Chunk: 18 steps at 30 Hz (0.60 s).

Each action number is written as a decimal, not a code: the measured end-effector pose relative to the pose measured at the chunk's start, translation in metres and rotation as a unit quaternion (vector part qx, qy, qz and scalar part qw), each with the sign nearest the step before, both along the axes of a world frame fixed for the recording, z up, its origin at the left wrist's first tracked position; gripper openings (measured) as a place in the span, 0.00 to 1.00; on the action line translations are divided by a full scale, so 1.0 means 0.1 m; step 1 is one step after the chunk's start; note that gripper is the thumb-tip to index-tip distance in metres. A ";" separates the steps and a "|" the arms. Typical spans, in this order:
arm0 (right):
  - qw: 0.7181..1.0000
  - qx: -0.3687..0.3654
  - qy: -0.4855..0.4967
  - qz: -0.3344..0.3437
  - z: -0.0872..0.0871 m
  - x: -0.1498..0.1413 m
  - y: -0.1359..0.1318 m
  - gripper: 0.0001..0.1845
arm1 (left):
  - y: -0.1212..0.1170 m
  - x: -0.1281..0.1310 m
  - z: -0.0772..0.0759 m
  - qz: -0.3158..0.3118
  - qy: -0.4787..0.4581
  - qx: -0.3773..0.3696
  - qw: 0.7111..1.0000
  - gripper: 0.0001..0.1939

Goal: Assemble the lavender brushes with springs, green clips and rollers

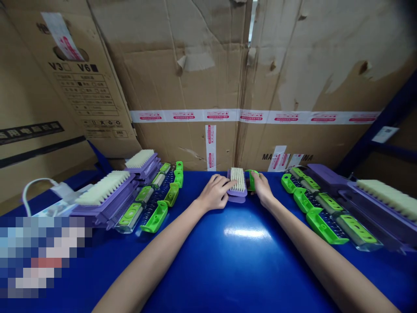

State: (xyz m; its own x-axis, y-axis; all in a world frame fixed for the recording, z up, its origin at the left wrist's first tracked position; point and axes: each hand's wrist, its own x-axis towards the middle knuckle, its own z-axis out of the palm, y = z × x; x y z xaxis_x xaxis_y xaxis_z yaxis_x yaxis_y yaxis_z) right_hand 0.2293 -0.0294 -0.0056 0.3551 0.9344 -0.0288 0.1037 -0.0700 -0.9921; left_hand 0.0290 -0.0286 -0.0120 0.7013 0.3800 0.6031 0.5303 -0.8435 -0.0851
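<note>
Near the back edge of the blue table stands a small purple brush with rows of cream bristles facing up. My left hand grips its left side, one finger lying across the bristles. My right hand is closed on a curved green plastic piece just right of the brush. Much of that piece is hidden by the fingers, and I cannot tell whether it touches the brush.
On the left are purple brushes, green-topped clear blocks and green curved pieces. Similar green pieces, blocks and a purple brush lie right. Cardboard walls the back. A white cable runs at far left.
</note>
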 end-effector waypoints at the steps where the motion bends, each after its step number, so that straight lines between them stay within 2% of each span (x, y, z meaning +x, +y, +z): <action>1: 1.000 0.001 -0.001 0.018 0.01 0.00 0.00 0.17 | -0.02 0.00 0.01 -0.005 0.015 0.013 1.000 0.23; 4: 0.998 0.012 0.005 0.061 0.03 -0.03 0.00 0.16 | -0.05 0.00 0.03 -0.026 0.024 0.054 0.998 0.21; 9: 0.999 0.004 0.045 0.022 0.03 -0.03 0.02 0.18 | -0.05 0.03 0.05 -0.054 0.016 0.045 0.997 0.29; 11: 0.997 -0.001 0.072 -0.001 0.02 -0.01 0.03 0.18 | -0.07 0.05 0.08 -0.030 0.037 0.038 0.998 0.32; 14: 0.994 -0.006 0.104 -0.020 0.01 0.01 0.05 0.15 | -0.12 0.08 0.16 0.044 0.067 0.037 0.996 0.33; 18: 0.993 0.019 0.109 -0.036 0.00 0.02 0.05 0.11 | -0.14 0.11 0.28 0.127 0.102 0.037 0.986 0.33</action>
State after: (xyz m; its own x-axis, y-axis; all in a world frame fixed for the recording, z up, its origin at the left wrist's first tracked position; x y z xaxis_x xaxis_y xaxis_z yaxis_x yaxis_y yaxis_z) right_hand 0.2309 -0.0246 -0.0058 0.4111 0.9083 -0.0775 -0.1176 -0.0315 -0.9926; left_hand 0.0400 -0.0428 0.0164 0.6984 0.5201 0.4917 0.6896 -0.6730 -0.2676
